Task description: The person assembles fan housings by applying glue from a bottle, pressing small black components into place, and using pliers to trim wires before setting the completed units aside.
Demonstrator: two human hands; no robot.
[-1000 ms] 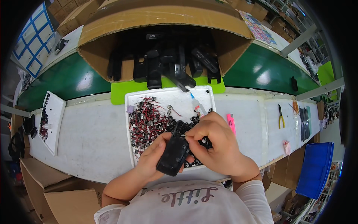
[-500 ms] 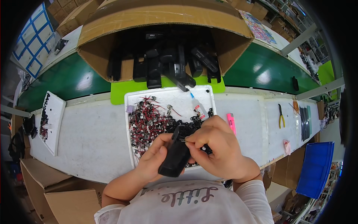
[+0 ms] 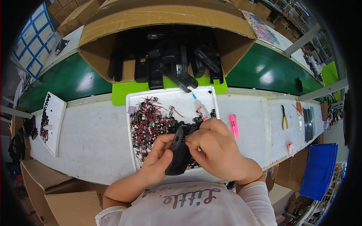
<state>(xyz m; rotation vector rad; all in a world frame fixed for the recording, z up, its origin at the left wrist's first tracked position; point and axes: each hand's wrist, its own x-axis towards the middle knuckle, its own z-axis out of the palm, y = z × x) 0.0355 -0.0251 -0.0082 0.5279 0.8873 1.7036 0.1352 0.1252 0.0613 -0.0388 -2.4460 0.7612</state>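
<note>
My left hand (image 3: 155, 162) is wrapped round a long black plastic housing (image 3: 178, 160), held tilted above the near edge of a white foam tray (image 3: 129, 113). At the housing's upper end, my right hand (image 3: 217, 148) is closed in a pinch against its side. A small, thin, metallic-looking piece shows at those fingertips, too little of it visible to name. The tray holds a heap of red and black wires with small connectors (image 3: 149, 120) on its left and small black parts (image 3: 194, 125) on its right. A clear dropper bottle with a blue tip (image 3: 202, 110) leans among them.
A cardboard box (image 3: 166, 15) full of black plastic housings (image 3: 155, 67) lies open behind the tray. Rightward are a pink lighter-like object (image 3: 234, 126), yellow-handled pliers (image 3: 284, 119), dark strips (image 3: 308, 124) and a blue crate (image 3: 318, 171). Another white tray (image 3: 56, 124) sits at left.
The black housing has turned more upright and shifted slightly right, the left hand moving with it. My right hand has moved slightly down, still pinching at the housing's upper end.
</note>
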